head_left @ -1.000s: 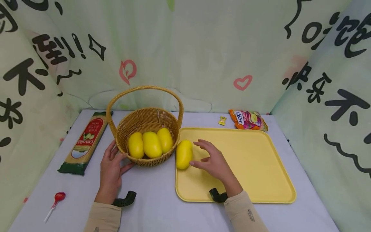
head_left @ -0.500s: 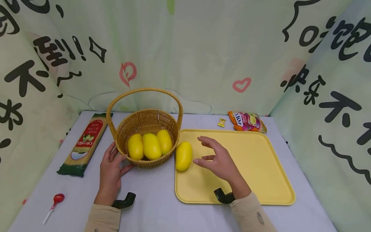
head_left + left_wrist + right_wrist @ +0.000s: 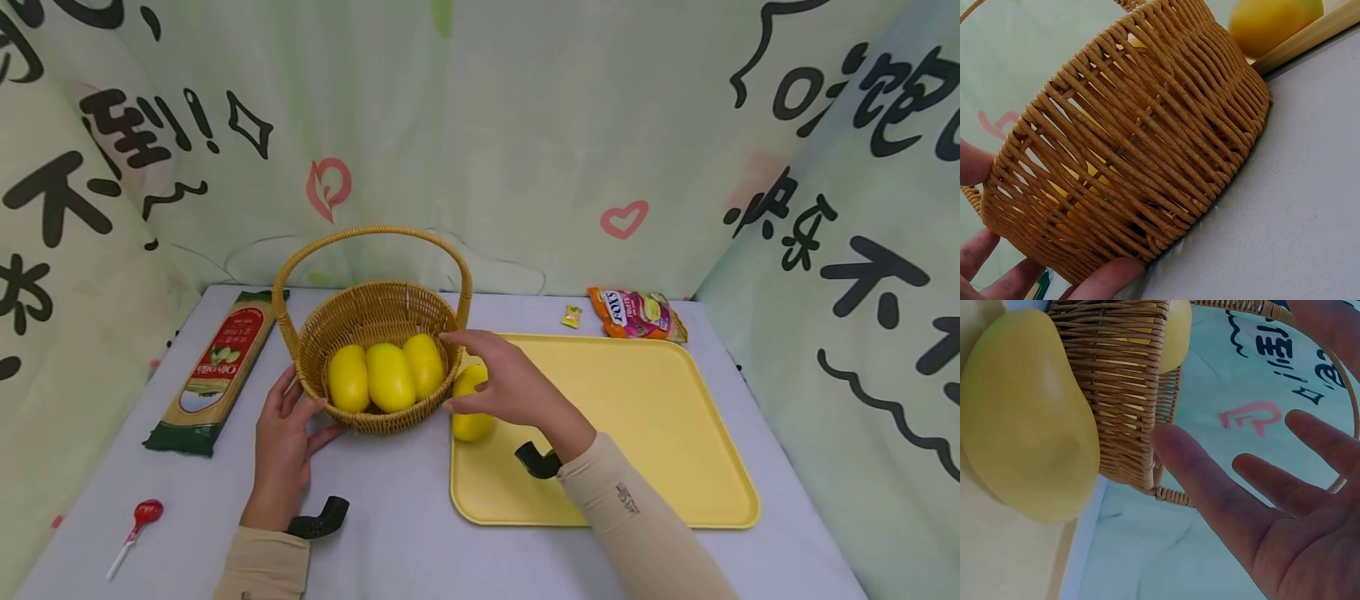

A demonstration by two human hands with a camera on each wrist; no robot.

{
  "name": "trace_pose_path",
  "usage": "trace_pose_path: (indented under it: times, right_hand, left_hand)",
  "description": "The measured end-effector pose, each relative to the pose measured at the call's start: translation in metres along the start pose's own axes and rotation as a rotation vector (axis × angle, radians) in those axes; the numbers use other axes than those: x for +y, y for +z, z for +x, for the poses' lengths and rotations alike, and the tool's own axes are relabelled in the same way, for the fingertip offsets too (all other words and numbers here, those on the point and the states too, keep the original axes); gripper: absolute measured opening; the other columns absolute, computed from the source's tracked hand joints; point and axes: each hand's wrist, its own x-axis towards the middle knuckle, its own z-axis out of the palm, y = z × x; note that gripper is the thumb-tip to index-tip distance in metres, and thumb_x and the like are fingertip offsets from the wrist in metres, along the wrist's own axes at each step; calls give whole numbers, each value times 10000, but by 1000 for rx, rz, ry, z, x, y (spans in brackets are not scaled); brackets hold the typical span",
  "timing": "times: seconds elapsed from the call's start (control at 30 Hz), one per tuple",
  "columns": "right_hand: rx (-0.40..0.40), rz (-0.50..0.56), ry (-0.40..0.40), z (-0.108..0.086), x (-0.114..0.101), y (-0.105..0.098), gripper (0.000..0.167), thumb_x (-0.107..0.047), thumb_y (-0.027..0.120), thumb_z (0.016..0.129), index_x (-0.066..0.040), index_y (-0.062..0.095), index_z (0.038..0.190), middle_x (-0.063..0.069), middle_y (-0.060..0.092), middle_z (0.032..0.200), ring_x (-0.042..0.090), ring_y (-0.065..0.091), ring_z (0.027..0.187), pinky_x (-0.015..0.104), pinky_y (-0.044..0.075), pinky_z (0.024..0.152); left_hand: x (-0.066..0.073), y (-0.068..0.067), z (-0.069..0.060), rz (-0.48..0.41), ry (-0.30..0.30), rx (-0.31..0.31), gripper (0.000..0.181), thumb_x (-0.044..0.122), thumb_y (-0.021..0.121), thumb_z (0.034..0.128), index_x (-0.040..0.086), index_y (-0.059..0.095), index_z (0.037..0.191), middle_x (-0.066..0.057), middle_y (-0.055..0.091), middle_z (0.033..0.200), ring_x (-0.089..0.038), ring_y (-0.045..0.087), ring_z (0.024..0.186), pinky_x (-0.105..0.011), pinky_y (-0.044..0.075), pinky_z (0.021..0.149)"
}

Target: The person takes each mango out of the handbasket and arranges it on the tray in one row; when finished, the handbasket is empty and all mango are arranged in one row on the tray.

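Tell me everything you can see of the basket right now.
The basket is round, brown and woven, wicker-like, with a tall arched handle standing up. It sits upright on the white cloth, left of the yellow tray, holding three yellow fruits. The left hand touches its near left side; the right hand is at its right rim, though whether it touches is unclear.

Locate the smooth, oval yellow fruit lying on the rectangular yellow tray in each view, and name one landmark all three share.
Head: the yellow fruit is below centre, on the left end of the tray, partly behind the right hand.
Left wrist: the fruit is at upper right, cut off by the top edge.
Right wrist: the fruit is large, at left.
Shared landmark: the round brown woven basket.
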Motion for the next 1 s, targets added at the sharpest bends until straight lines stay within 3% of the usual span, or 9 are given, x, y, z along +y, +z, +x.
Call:
trace_pose_path:
  times: [0.17, 0.5, 0.7, 1.0]
  right_hand:
    - [-39, -112, -44, 26, -12, 5, 866, -375, 934, 797, -123, 554, 1532, 71, 577, 1556, 296, 527, 1446, 485, 442, 1229]
    - [-174, -191, -50, 63, -28, 21, 902, -355, 906, 835, -141, 472, 1596, 52, 517, 1623, 278, 461, 1511, 458, 398, 1270]
    - [-222, -200, -50, 82, -30, 35, 810, -327, 907, 838, -163, 545, 1545, 35, 559, 1585, 258, 478, 1490, 430, 400, 1268]
    - [-279, -257, 5, 92, -35, 46, 780, -295, 888, 852, -158, 551, 1541, 43, 542, 1599, 274, 417, 1537, 423, 331, 1307]
  left_hand:
    - [0, 0, 0, -3, -1, 3, 737, 107, 569, 1042, 407, 295, 1657, 46, 289, 1749, -269, 411, 1531, -490, 611, 940]
    - [-1, -1, 1, -3, 7, -2, 731, 108, 572, 1045, 401, 298, 1656, 37, 291, 1747, -274, 413, 1528, -484, 616, 933]
    - [0, -2, 1, 7, -5, -1, 736, 118, 570, 1050, 420, 284, 1657, 62, 271, 1756, -273, 403, 1537, -482, 608, 942]
    - [0, -1, 2, -2, -19, 0, 747, 111, 569, 1048, 427, 275, 1657, 72, 277, 1752, -259, 400, 1540, -480, 610, 944]
